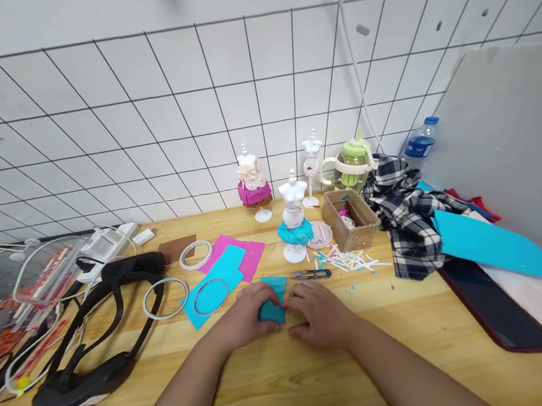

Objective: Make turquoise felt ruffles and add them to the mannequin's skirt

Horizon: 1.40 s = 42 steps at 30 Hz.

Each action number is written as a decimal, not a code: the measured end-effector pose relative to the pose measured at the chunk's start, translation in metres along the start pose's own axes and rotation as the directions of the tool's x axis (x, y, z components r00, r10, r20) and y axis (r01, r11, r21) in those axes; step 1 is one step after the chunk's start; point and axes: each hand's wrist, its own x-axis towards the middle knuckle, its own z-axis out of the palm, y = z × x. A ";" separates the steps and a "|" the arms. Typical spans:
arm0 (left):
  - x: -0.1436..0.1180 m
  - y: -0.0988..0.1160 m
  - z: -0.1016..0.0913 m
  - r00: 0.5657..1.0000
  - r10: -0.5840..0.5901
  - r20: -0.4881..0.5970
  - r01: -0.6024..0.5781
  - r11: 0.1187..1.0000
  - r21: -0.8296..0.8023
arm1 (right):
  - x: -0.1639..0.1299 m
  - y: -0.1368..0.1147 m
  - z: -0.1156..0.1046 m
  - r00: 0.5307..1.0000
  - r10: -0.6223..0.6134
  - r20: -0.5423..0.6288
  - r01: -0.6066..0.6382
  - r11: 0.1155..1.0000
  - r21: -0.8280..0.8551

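Near the front middle of the table, a small piece of blue crepe paper lies between my hands. My left hand has its thumb and fingers curled on the left part of the paper. With bent fingers, my right hand touches its right edge; what the fingertips pinch is partly hidden. Just beyond sit thread snips with black handles. A white mini dress form behind them wears a gathered blue skirt. Left of my hands are flat blue paper and magenta paper.
Rolls of tape and a black headset strap lie left. Paper strips, a cardboard box, a pink dish, two more dress forms, a green-lidded jug, plaid cloth and a phone occupy the back and right.
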 end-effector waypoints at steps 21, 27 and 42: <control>0.002 0.004 0.015 0.980 -0.167 -0.106 0.150 0.977 -0.152 | 0.003 0.003 0.003 0.915 0.400 -0.050 -0.363 0.872 0.329; 0.007 0.007 0.019 0.976 -0.165 -0.145 0.156 0.985 -0.070 | 0.006 -0.005 0.007 0.890 0.450 -0.074 -0.430 0.881 0.196; 0.006 0.027 0.010 0.984 0.097 -0.151 -0.036 0.932 0.361 | 0.011 -0.005 0.010 0.865 0.501 -0.038 -0.486 0.853 0.192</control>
